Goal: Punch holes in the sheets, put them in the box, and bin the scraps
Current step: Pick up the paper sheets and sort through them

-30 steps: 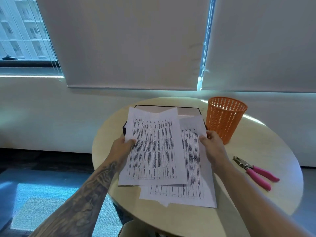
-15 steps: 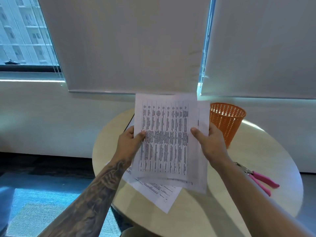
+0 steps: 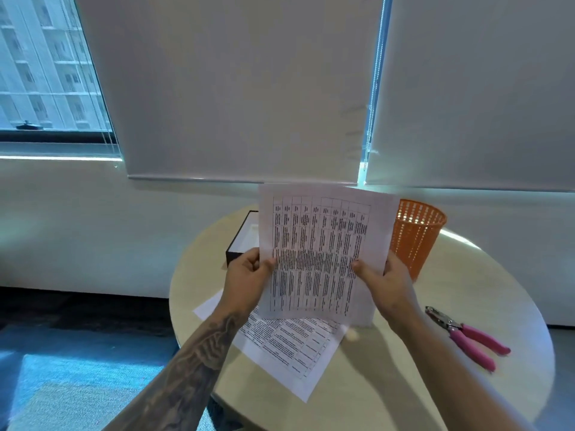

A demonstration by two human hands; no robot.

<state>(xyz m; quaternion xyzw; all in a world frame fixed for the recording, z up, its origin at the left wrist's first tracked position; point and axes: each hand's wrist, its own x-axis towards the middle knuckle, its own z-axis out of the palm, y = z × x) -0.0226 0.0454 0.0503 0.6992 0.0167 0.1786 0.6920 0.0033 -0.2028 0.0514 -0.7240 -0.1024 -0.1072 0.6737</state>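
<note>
Standing squarer now, the held sheets (image 3: 320, 253) uncover the box (image 3: 232, 259).

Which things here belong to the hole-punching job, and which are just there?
Job: printed white paper sheets held up by left hand and right hand; printed sheet lying flat; black open box; orange mesh plastic bin; pink-handled metal hole punch.
Just there: round beige table; white roller blinds; window.

A round table (image 3: 404, 384) before two roller blinds (image 3: 233, 88) (window (image 3: 46, 73) at left).
</note>
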